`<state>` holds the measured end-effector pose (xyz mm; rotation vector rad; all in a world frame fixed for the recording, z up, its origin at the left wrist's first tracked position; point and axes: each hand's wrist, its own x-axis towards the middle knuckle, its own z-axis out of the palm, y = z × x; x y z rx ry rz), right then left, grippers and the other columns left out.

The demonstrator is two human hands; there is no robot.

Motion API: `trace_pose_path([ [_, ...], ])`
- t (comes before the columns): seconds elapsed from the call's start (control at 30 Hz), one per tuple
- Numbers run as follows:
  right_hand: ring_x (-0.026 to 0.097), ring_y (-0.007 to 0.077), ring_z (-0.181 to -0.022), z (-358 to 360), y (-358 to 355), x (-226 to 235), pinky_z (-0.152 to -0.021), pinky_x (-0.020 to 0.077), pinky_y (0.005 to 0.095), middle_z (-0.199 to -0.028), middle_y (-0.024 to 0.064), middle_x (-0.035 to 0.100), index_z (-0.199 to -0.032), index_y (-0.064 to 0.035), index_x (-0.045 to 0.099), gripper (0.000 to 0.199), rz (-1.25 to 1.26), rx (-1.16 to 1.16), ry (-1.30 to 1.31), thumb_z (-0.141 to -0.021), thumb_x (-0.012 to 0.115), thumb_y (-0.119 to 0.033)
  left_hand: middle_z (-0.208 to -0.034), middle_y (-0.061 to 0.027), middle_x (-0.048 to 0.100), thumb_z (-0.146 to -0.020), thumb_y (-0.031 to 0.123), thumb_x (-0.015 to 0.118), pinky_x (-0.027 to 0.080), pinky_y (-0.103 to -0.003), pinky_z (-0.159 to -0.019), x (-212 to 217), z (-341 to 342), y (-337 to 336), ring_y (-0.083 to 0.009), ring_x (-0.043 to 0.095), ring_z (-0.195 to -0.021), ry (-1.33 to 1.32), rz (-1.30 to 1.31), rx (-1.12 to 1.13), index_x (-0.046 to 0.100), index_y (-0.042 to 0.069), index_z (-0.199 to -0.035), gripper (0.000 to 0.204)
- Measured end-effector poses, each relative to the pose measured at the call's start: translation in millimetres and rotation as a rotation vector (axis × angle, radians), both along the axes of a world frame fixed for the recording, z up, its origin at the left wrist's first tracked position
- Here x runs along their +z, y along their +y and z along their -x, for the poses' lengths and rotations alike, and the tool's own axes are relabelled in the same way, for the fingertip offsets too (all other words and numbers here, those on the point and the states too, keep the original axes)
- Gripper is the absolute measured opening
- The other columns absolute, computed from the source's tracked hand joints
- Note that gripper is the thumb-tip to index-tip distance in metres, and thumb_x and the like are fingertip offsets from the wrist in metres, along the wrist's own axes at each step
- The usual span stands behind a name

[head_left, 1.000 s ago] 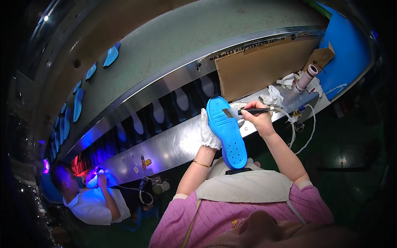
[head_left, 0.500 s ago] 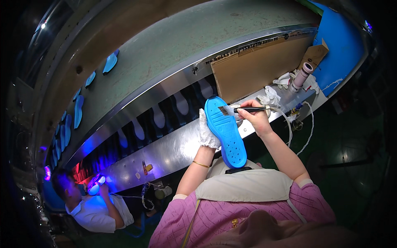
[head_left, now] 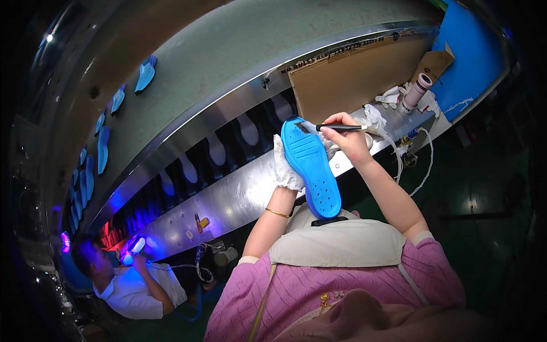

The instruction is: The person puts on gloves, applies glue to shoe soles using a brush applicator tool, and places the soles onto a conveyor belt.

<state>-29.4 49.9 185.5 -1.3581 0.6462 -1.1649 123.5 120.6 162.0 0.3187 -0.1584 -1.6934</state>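
A bright blue shoe sole stands tilted before me, its grooved end away and its holed end near my waist. My left hand, in a white glove, holds it along its left edge; some of those fingers are hidden behind it. In the bare fingers of my right hand is a brush with a black handle. Its dark bristles lie at the sole's far end, above the grooves.
Several blue soles lie on the green conveyor belt. Below it runs a metal ledge, with pliers on it. Cardboard, white gloves and a pink bottle are at right. A co-worker sits at lower left.
The brush, in my right hand, has moved up and left, from just above the grooves to nearer the sole's far tip. My left hand keeps its hold on the sole.
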Motion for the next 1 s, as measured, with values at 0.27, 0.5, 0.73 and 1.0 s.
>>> trace_pose_path([
  [0.27, 0.062, 0.0110, -0.076, 28, -14, -12, -0.071, 0.0524, 0.0234, -0.089, 0.0059, 0.062, -0.100, -0.0020, 0.055, 0.021, -0.323, -0.008, -0.128, -0.085, 0.068, -0.010, -0.135, -0.0236, 0.046, -0.080, 0.080, 0.026, 0.036, -0.059, -0.102, -25, 9, -18, -0.0445, 0.048, -0.119, 0.005, 0.006, -0.158, 0.039, 0.006, -0.137, 0.094],
  [0.5, 0.062, 0.0115, -0.079, 52, -20, -34, -0.075, 0.0513, 0.0238, -0.089, 0.0039, 0.061, -0.103, -0.0042, 0.055, 0.022, -0.406, -0.049, -0.068, -0.086, 0.067, -0.012, -0.125, -0.0214, 0.053, -0.082, 0.078, 0.027, 0.042, -0.060, -0.095, -71, -9, -21, -0.0415, 0.053, -0.112, 0.051, -0.101, 0.019, 0.045, 0.008, -0.131, 0.087],
  [0.73, 0.059, 0.0061, -0.076, 14, -6, -21, -0.070, 0.0490, 0.0219, -0.085, 0.0022, 0.063, -0.093, -0.0016, 0.060, 0.018, 0.029, -0.012, 0.119, -0.080, 0.071, -0.007, -0.118, -0.0134, 0.060, -0.087, 0.069, 0.036, 0.052, -0.044, -0.089, -26, 11, -11, -0.0307, 0.061, -0.103, -0.043, -0.099, 0.050, 0.052, 0.011, -0.125, 0.071],
  [1.0, 0.060, 0.0070, -0.075, 7, -11, -12, -0.070, 0.0497, 0.0217, -0.084, 0.0026, 0.063, -0.092, -0.0027, 0.059, 0.017, -0.027, -0.024, 0.092, -0.081, 0.071, -0.008, -0.113, -0.0140, 0.061, -0.087, 0.071, 0.032, 0.052, -0.045, -0.086, -9, 12, -7, -0.0304, 0.061, -0.098, -0.026, -0.117, 0.090, 0.053, 0.010, -0.121, 0.073],
])
